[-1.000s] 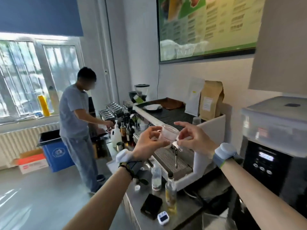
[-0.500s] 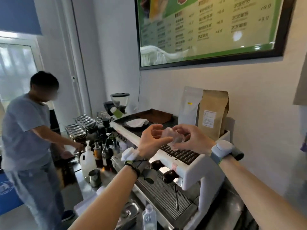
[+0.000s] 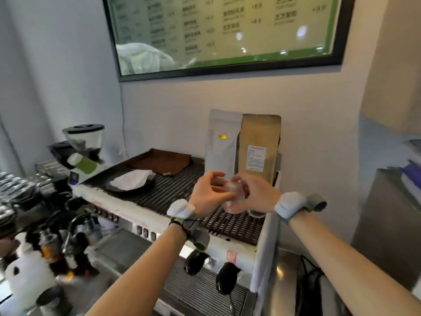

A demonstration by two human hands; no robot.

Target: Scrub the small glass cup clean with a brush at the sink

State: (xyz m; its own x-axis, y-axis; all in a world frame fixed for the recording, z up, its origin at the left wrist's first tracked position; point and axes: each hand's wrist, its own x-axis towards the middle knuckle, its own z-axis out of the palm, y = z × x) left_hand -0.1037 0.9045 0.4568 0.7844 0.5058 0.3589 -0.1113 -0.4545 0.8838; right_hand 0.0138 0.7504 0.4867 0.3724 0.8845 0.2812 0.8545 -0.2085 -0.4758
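Observation:
A small clear glass cup is held between both hands, just above the black grate on top of the espresso machine. My left hand pinches its left side with fingers curled. My right hand wraps its right side from behind. The cup is blurred and partly hidden by the fingers. No brush and no sink show in this view.
A white bag and a brown paper bag stand at the back of the machine top. A dark plate with a white cloth, a brown tray and a grinder lie to the left. Bottles crowd the lower counter.
The view swung right and closer to the espresso machine, so the other person left the frame. Both hands with the cup have lowered toward the machine's top grate.

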